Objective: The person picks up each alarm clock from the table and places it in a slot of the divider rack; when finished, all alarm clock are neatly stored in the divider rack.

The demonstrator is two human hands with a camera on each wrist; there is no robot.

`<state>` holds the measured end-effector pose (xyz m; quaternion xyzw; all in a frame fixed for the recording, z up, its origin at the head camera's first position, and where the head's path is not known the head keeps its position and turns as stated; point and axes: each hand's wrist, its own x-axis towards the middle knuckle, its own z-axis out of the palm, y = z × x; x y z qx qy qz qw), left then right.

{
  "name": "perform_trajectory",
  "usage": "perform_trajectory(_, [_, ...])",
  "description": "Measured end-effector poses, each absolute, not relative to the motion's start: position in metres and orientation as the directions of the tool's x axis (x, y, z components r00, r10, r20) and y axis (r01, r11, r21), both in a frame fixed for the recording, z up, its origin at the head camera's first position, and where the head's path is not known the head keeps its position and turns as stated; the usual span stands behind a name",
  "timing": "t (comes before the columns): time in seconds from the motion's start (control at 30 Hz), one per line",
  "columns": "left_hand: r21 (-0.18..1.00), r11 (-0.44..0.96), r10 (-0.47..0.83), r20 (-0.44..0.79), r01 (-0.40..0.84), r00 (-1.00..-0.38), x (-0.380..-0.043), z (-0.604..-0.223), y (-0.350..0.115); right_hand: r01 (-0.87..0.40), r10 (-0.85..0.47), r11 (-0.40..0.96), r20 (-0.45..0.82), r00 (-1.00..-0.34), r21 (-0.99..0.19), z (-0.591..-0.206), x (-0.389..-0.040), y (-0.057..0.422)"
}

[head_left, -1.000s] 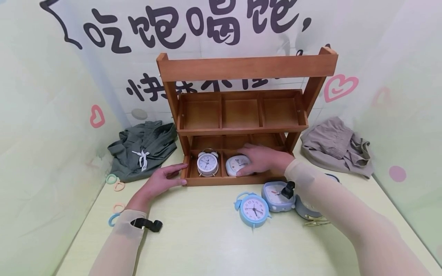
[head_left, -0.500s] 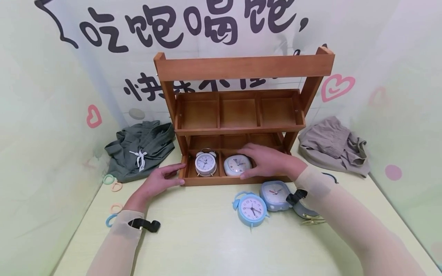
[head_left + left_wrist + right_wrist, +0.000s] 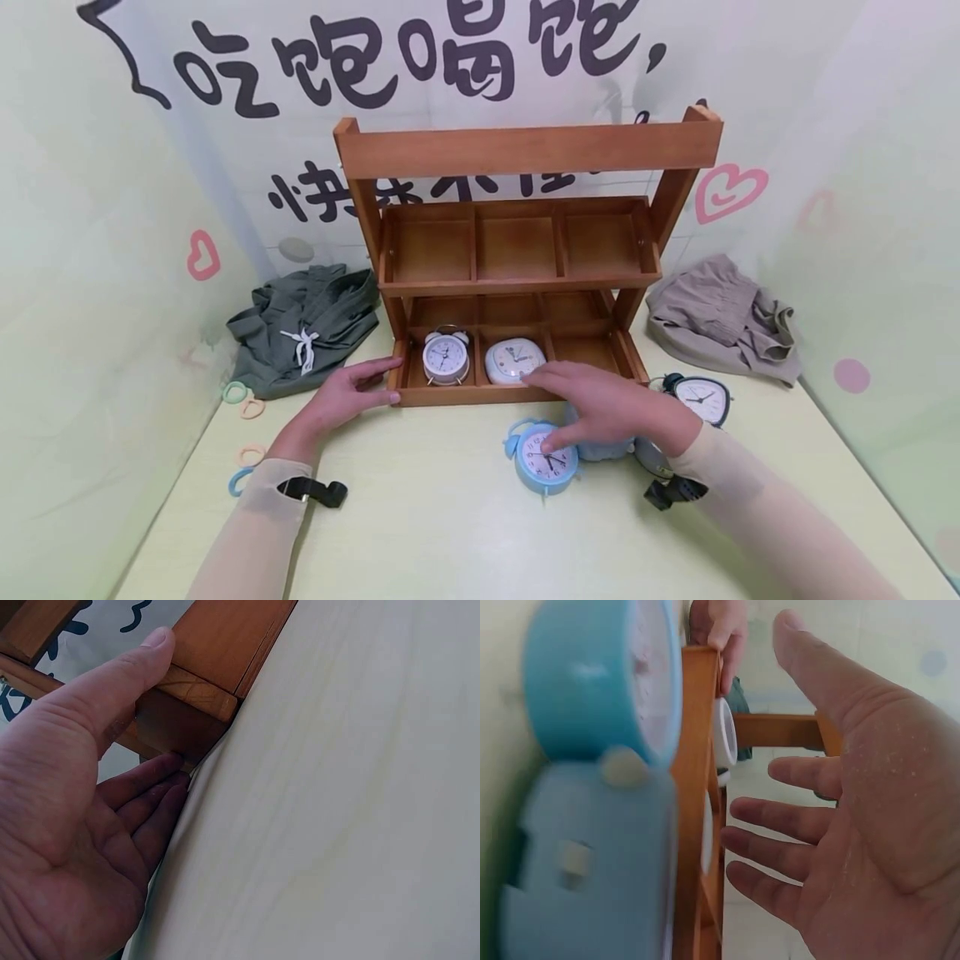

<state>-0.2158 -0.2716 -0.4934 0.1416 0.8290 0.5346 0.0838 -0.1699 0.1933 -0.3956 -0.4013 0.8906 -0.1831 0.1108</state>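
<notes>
My left hand touches the left end of a wooden rack, thumb at the front corner and fingers along its side. My right hand holds nothing; its fingers are spread in the air over the front clocks. In the rack's bottom row, a white twin-bell alarm clock stands in the left compartment and a white rounded clock in the middle one. Below my right hand are a light blue round alarm clock and a blue rounded-square clock, partly hidden in the head view.
A dark-rimmed alarm clock and a grey clock stand at the right, the grey one mostly hidden. Folded dark green cloth and grey-brown cloth flank the rack. Several coloured rings lie on the left.
My right hand has let go of the white rounded clock, leaving it in the middle compartment, and has moved down toward the front clocks. My left hand stays at the rack's end.
</notes>
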Motion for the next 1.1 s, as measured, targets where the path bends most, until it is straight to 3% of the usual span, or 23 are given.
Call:
perform_trajectory(0.5, [0.907, 0.398, 0.319, 0.004, 0.138, -0.948, -0.214, -0.496, -0.270, -0.733, -0.784, 0.574, 0.013, -0.621, -0.365, -0.424, -0.141, 0.200])
perform_trajectory(1.1, [0.894, 0.419, 0.323, 0.019, 0.161, -0.946, -0.214, -0.493, -0.272, -0.737, -0.800, 0.580, -0.072, -0.595, -0.346, -0.441, -0.139, 0.194])
